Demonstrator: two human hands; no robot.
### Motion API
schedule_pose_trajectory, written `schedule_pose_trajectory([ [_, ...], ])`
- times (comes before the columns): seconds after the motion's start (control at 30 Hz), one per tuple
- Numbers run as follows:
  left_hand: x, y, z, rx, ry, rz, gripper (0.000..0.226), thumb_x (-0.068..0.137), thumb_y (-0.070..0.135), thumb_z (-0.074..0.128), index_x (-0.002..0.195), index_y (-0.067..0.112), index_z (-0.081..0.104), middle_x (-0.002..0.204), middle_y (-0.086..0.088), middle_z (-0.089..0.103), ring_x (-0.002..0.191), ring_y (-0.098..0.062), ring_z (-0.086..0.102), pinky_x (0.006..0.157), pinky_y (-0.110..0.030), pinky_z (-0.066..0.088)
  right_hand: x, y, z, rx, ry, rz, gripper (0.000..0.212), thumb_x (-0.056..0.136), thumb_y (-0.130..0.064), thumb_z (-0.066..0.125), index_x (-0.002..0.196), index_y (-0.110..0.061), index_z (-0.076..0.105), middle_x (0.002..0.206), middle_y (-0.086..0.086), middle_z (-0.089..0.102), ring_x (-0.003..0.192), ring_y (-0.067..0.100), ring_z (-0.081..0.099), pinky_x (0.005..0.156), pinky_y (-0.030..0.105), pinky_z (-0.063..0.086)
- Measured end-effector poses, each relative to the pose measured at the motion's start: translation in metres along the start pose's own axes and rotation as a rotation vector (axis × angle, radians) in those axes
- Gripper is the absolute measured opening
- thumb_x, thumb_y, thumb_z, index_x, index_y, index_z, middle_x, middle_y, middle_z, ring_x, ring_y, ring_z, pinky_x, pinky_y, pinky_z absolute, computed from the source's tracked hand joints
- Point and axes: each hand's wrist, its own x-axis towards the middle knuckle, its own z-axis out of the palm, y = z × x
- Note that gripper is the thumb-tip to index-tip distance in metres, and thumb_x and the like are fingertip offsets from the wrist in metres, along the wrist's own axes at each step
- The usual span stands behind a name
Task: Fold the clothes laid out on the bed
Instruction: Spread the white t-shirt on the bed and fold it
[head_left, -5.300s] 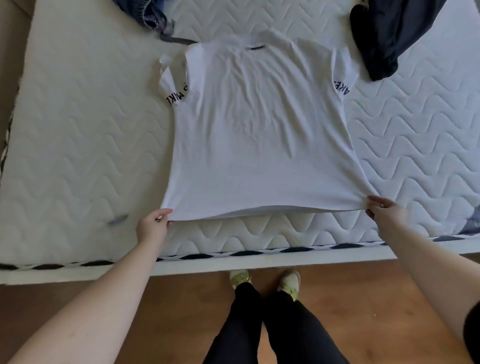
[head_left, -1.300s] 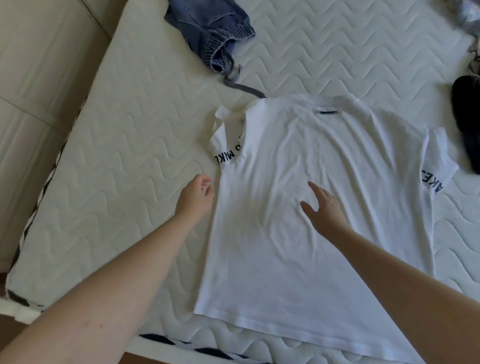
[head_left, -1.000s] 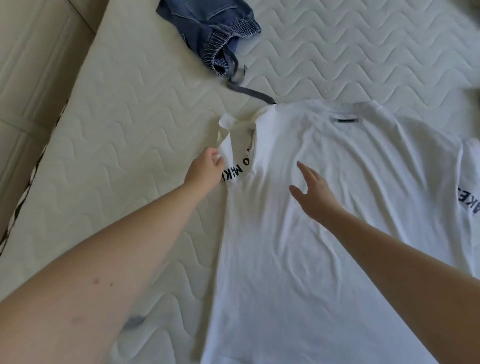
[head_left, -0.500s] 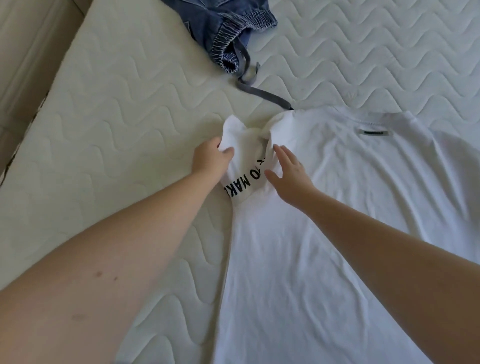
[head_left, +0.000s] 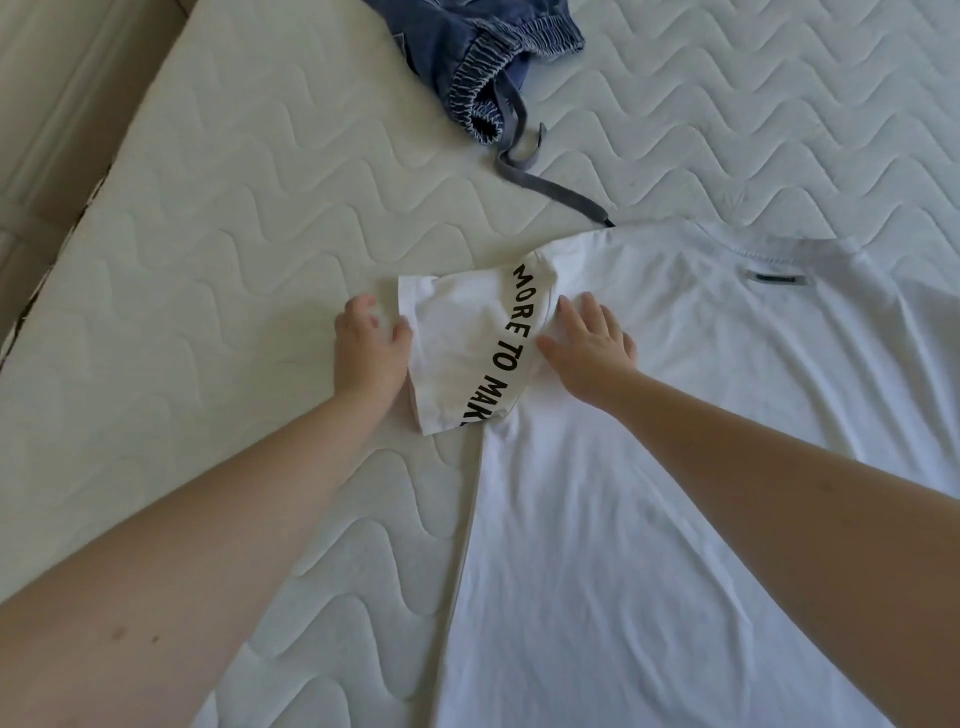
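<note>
Mattress (head_left: 218, 249): left hand (head_left: 369, 348) pinches sleeve (head_left: 457, 338); right hand (head_left: 589, 348) flat.

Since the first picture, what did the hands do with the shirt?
Both hands let go of the hem and moved up to the crumpled sleeve. The left hand pulled its cuff outward, flattening it; the right hand presses beside it. The white T-shirt and denim shorts stayed put.

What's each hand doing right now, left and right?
Left hand: pinching the sleeve edge.
Right hand: open, flat on the white T-shirt.
</note>
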Motion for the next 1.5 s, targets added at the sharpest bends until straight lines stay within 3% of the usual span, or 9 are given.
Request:
schedule_pose_trajectory([
  [0.1, 0.028, 0.024, 0.007, 0.233, -0.077, 0.186, 0.059, 0.092, 0.039, 0.060, 0.143, 0.016, 0.040, 0.142, -0.013, 0.043, 0.129, -0.033, 0.041, 0.102, -0.042, 0.037, 0.000, -0.007, -0.001, -0.040, -0.026, 0.005, 0.064, 0.099, -0.059, 0.026, 0.154, -0.041, -0.002, 0.164, 0.004, -0.012, 0.150, 0.025, -0.010, 0.119, 0.049, 0.000],
  [0.27, 0.059, 0.045, 0.018, 0.549, -0.311, 0.325, 0.044, 0.089, 0.046, 0.065, 0.125, 0.024, 0.054, 0.130, -0.004, 0.055, 0.121, -0.029, 0.048, 0.095, -0.039, 0.035, 0.000, -0.021, 0.000, -0.046, -0.019, 0.029, 0.058, 0.100, -0.058, 0.018, 0.150, -0.048, -0.008, 0.163, 0.009, -0.014, 0.149, 0.031, -0.013, 0.117, 0.057, -0.001],
  [0.53, 0.064, 0.018, -0.016, 0.236, -0.259, 0.278, 0.031, 0.092, 0.038, 0.063, 0.074, 0.012, 0.059, 0.063, -0.002, 0.050, 0.070, -0.024, 0.048, 0.054, -0.028, 0.030, 0.013, -0.020, 0.005, 0.003, 0.049, 0.058, 0.062, 0.098, -0.062, 0.013, 0.154, -0.040, -0.001, 0.164, -0.003, -0.013, 0.150, 0.017, -0.013, 0.118, 0.047, -0.008],
  [0.8, 0.058, 0.000, -0.018, 0.095, -0.272, 0.018, 0.053, 0.094, 0.050, 0.055, 0.080, 0.000, 0.063, 0.071, -0.011, 0.059, 0.069, -0.025, 0.054, 0.061, -0.033, 0.036, 0.022, -0.018, 0.003, 0.001, -0.018, 0.072, 0.066, 0.098, -0.060, 0.022, 0.155, -0.036, -0.001, 0.162, -0.005, -0.019, 0.149, 0.017, -0.017, 0.119, 0.047, -0.008],
  [0.97, 0.046, -0.011, -0.029, -0.206, -0.445, -0.034, 0.035, 0.079, 0.036, 0.080, 0.108, 0.022, 0.065, 0.099, 0.003, 0.070, 0.086, -0.013, 0.064, 0.078, -0.029, 0.050, -0.017, -0.030, 0.007, 0.047, 0.233, -0.089, 0.060, 0.101, -0.045, 0.034, 0.155, -0.024, 0.018, 0.163, 0.001, 0.015, 0.150, 0.023, 0.009, 0.120, 0.042, 0.007],
  [1.1, 0.038, -0.014, -0.029, -0.212, -0.450, -0.074, 0.031, 0.085, 0.020, 0.075, 0.112, 0.015, 0.063, 0.109, -0.010, 0.070, 0.087, -0.018, 0.066, 0.071, -0.029, 0.057, -0.075, -0.059, 0.040, 0.106, 0.337, -0.388, 0.042, 0.089, -0.023, 0.057, 0.131, -0.018, 0.057, 0.132, 0.004, 0.055, 0.125, 0.030, 0.045, 0.104, 0.041, 0.028],
  [1.27, 0.036, 0.001, -0.030, -0.347, -0.339, -0.178, 0.023, 0.088, 0.016, 0.060, 0.110, 0.009, 0.063, 0.110, -0.015, 0.069, 0.098, -0.030, 0.068, 0.086, -0.047, 0.057, -0.099, -0.076, 0.078, -0.146, 0.123, -0.491, 0.060, 0.073, -0.016, 0.060, 0.133, -0.022, 0.053, 0.132, -0.001, 0.052, 0.124, 0.027, 0.044, 0.106, 0.041, 0.025],
  [1.4, 0.036, 0.008, -0.023, -0.342, -0.320, -0.221, 0.019, 0.091, 0.018, 0.051, 0.102, 0.005, 0.058, 0.107, -0.022, 0.066, 0.085, -0.035, 0.069, 0.067, -0.054, 0.060, -0.088, -0.088, 0.073, -0.339, 0.366, -0.478, 0.035, 0.065, -0.016, 0.074, 0.099, -0.023, 0.070, 0.089, -0.003, 0.064, 0.083, 0.023, 0.060, 0.083, 0.035, 0.048],
  [1.5, 0.039, 0.004, -0.023, -0.140, -0.234, -0.170, 0.020, 0.094, 0.027, 0.051, 0.088, 0.008, 0.054, 0.091, -0.023, 0.064, 0.068, -0.032, 0.063, 0.064, -0.049, 0.060, -0.084, -0.087, 0.068, -0.309, 0.532, -0.563, 0.016, 0.065, -0.009, 0.072, 0.077, -0.020, 0.070, 0.071, -0.002, 0.060, 0.067, 0.023, 0.056, 0.067, 0.034, 0.048],
])
